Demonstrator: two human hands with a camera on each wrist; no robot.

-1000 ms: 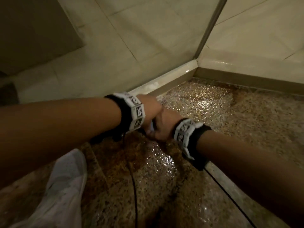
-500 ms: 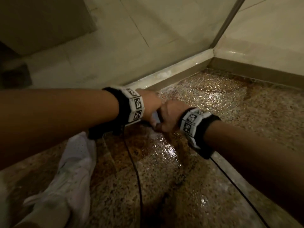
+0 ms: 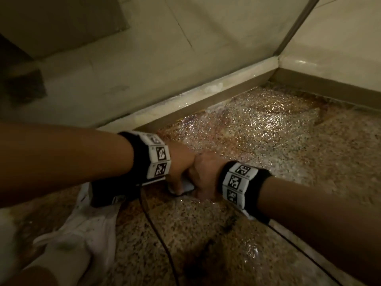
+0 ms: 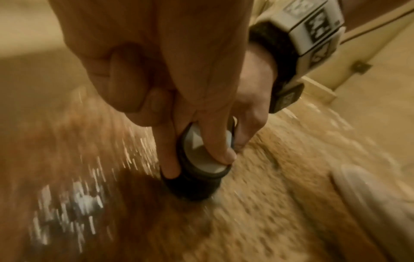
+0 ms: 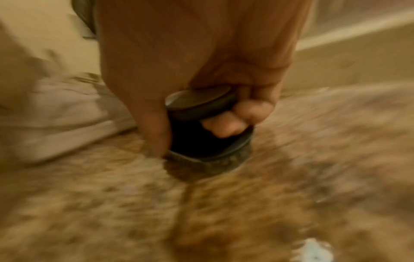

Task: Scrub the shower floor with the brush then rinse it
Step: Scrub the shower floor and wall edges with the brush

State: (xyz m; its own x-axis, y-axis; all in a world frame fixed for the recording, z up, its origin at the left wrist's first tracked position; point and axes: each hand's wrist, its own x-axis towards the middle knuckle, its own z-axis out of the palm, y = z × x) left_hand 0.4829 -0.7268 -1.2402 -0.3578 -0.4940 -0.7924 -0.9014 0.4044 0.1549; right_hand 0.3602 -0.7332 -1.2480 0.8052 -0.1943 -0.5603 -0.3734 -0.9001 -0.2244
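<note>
Nearest us, a white shoe (image 3: 82,234) stands on the wet granite floor (image 3: 206,234). We judge scrubbing under way. Our left hand (image 4: 179,88) pinches the round brush (image 4: 201,159) with two straight fingers down its sides; our right hand (image 5: 201,70) curls its fingers under the knob. Keep the bristles flat, pressing evenly, working toward the curb (image 3: 185,100).

Head view: brush (image 3: 186,185) mostly hidden under left hand (image 3: 181,164) & right hand (image 3: 204,172), only a pale bit shows. Both wrist views motion-blurred; shower floor (image 5: 224,212) speckle smeared, bristles can't be made out. White shoe (image 3: 82,230) cut off by bottom edge. Wristband marker codes too small to read.
</note>
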